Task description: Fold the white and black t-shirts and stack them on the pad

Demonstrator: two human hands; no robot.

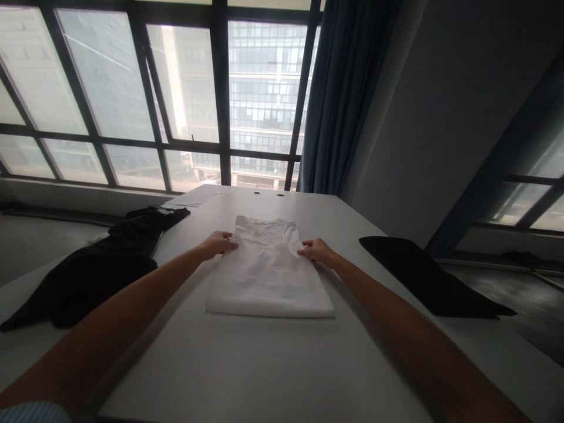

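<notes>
A white T-shirt (268, 276), folded into a neat rectangle, lies flat on the white table (282, 364) in front of me. Its collar end points away from me, and the straight folded edge is nearest. My left hand (219, 244) pinches the shirt's left side near the collar, thumb on top. On the opposite side my right hand (316, 251) grips the right edge at about the same height. The fingertips under the cloth are partly hidden.
A crumpled black garment (110, 258) lies on the table's left. To the right rests a folded black garment (427, 273) at the edge. White cloth (198, 195) sits at the far left corner. Beyond are a window (268, 88) and a blue curtain (339, 94).
</notes>
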